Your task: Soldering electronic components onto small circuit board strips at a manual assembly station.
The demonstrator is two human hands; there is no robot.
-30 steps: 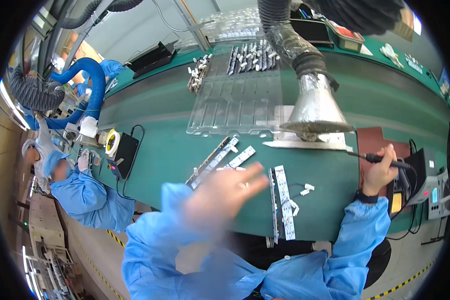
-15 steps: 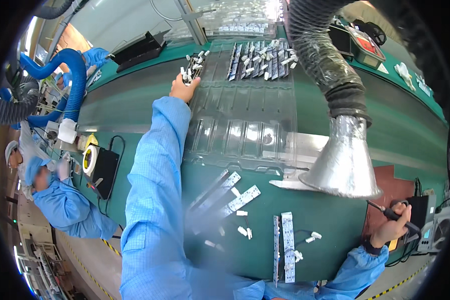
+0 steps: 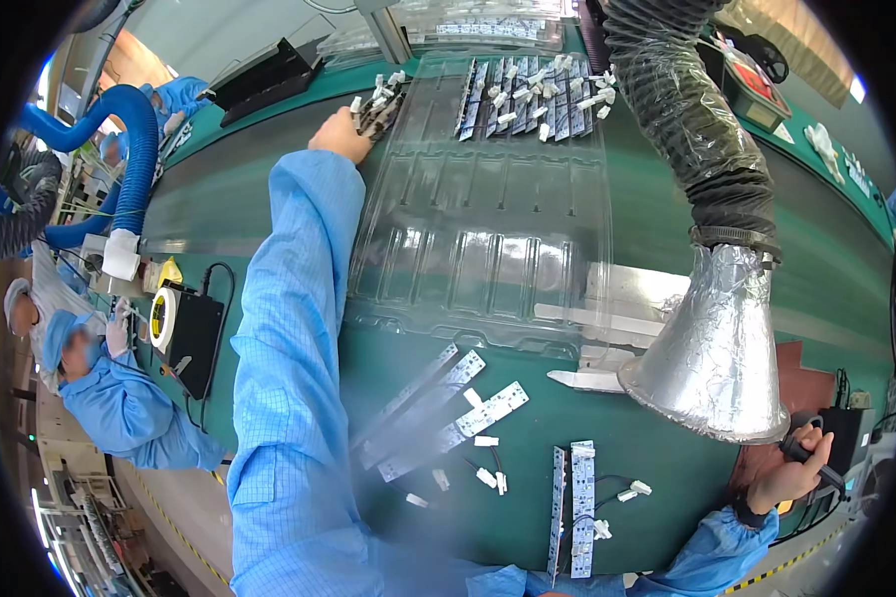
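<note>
At the tray's far left corner, my left hand (image 3: 341, 136) is closed at a bundle of circuit board strips (image 3: 376, 121) with white connectors. Its fingertips are partly hidden by the bundle. The clear plastic tray (image 3: 478, 234) has ribbed slots, and more circuit board strips (image 3: 528, 104) with white plugs lie in its far end. On the right, my right hand (image 3: 794, 476) grips the dark handle of a soldering iron (image 3: 796, 450); the fume funnel hides its tip. Two upright LED board strips (image 3: 581, 507) with wired connectors lie near the front edge.
A silver fume funnel (image 3: 707, 358) on a ribbed hose hangs over the right side. Loose board strips (image 3: 483, 416) and small white connectors (image 3: 486, 478) lie mid-table. A black box (image 3: 191, 338) with a tape roll stands left, near a co-worker in blue (image 3: 124, 408).
My left hand has shifted left around the bundle, and its thumb no longer shows across it. My right hand still holds the soldering iron, whose tip has gone behind the funnel. The view has shifted slightly.
</note>
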